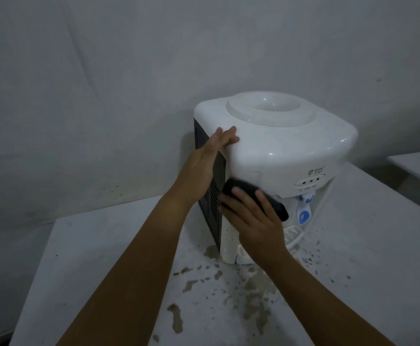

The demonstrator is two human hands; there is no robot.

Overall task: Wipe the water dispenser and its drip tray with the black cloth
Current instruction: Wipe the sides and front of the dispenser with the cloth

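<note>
A white tabletop water dispenser (279, 143) with a black vented side panel stands on a white table (91, 258). My left hand (204, 163) lies flat with straight fingers against the dispenser's left side, fingertips on the white top edge. My right hand (254, 226) presses the black cloth (274, 203) against the dispenser's front left corner, below the top section. The white drip tray (294, 234) shows partly at the front base, to the right of my right hand. A blue and white tap (305, 211) hangs under the control panel.
Wet patches and specks (254, 303) cover the table in front of the dispenser. A grey wall rises close behind it. The edge of another white surface (416, 166) shows at the right.
</note>
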